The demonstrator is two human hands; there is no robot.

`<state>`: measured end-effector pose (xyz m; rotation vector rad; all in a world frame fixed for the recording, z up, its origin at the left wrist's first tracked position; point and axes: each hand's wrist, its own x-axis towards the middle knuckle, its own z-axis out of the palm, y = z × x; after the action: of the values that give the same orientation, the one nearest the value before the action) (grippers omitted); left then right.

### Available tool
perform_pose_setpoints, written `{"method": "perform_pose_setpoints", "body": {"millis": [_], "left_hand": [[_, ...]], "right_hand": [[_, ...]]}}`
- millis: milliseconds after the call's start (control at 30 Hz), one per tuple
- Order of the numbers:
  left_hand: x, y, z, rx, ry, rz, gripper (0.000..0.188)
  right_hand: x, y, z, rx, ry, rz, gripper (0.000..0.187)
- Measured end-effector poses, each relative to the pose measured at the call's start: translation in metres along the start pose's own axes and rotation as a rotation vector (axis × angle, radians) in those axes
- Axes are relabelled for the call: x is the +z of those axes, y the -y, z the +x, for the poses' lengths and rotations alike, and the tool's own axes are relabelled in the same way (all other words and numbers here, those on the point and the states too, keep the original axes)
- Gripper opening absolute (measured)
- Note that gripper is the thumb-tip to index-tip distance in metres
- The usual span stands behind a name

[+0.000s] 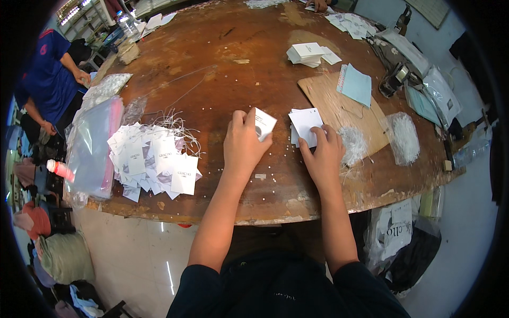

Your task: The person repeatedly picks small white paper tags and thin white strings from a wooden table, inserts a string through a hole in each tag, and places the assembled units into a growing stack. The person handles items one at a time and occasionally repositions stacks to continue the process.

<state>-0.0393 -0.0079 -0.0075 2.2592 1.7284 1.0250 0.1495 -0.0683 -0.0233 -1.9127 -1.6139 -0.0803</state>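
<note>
My left hand point(244, 143) is closed around a small stack of white cards point(265, 123), held just above the brown table with its fingers and thumb at the sides. To the right, my right hand point(324, 153) has its thumb and fingertips on a few white hang tags point(304, 123) with a small hole near one end. These tags overlap unevenly. Beside my right fingers lies a bundle of white string point(351, 146), partly on a thin wooden board point(374, 124). Left of my left hand spreads a heap of printed white tags point(154, 159) with strings attached.
Clear plastic bags point(95, 148) lie at the left edge. Another string bundle point(403, 139), a light blue card point(355, 86) and stacked white cards point(306, 54) are on the right. A person in a blue shirt point(45, 74) is at the far left; another hand point(318, 5) shows at the top.
</note>
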Motion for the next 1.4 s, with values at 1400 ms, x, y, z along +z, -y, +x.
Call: {"method": "perform_pose_setpoints", "body": {"millis": [1400], "left_hand": [[-0.007,-0.043,-0.057,-0.620,0.282,-1.666,0.045]], "right_hand": [[-0.020,0.032,-0.055,-0.316,-0.037,0.326,0.052]]}}
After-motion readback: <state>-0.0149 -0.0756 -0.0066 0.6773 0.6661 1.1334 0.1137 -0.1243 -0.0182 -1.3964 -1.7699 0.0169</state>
